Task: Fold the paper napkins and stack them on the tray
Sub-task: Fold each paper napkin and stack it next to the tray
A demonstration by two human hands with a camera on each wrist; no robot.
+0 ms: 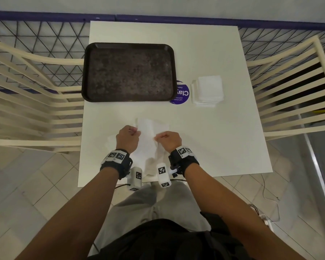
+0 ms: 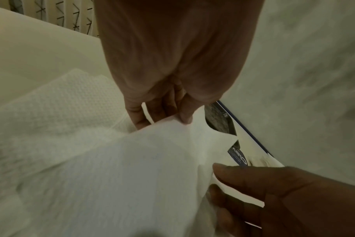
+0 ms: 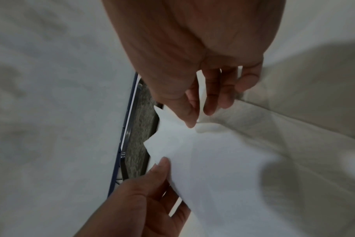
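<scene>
Both hands, left hand [image 1: 128, 136] and right hand [image 1: 168, 140], pinch one napkin [image 1: 148, 141] lifted near the table's [image 1: 223, 137] front edge, the tray [image 1: 129, 46] lying straight beyond toward the far-left corner.

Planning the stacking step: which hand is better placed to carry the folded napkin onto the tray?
Left hand: it pinches the napkin and sits nearer the tray, which lies forward-left. The right hand is farther away.

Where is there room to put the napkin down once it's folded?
The tray holds nothing. Bare table lies right of the hands, below the napkin stack. It is crowded where both hands hold the napkin.
</scene>
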